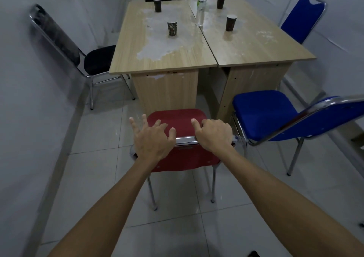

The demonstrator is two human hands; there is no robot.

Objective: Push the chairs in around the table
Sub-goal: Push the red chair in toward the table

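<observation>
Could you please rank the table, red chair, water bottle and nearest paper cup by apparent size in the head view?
1. table
2. red chair
3. water bottle
4. nearest paper cup

The chair stands nearer the camera, yet the table looks larger.

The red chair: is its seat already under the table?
No, the red chair seat lies wholly in front of the table, on open floor.

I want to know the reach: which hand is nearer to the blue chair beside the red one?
Right. The right hand grips the red chair backrest at its end next to the near blue chair. The left hand rests on the opposite end, farther away.
</observation>
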